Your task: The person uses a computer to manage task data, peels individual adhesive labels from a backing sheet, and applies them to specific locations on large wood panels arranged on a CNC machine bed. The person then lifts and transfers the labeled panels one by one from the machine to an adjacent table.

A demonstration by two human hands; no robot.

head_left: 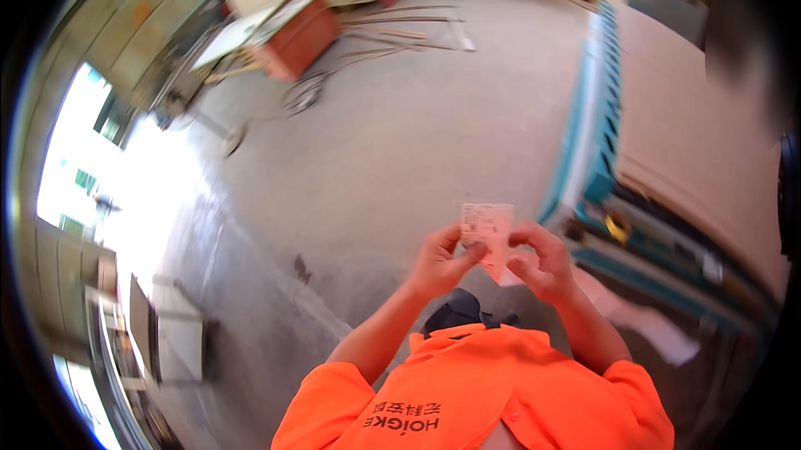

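Observation:
A small printed paper label (486, 220) is upright before my chest, with rows of dark marks on its face. My left hand (444, 261) pinches its left side, the thumb lying across the front. At the label's right edge is my right hand (544, 262), its index finger and thumb curved and apart, nothing visible between their tips. The lower fingers of that hand are hard to make out. A long pale paper strip (638, 319) trails behind the right wrist toward the lower right; whether it joins the label cannot be told.
To my right stands a large teal-framed machine or table (609, 99) with a broad brown top (692, 124). A red-orange box-shaped unit (302, 37), loose cable (304, 93) and long thin strips (400, 32) lie farther off on the grey floor. Panels (178, 333) lean at left.

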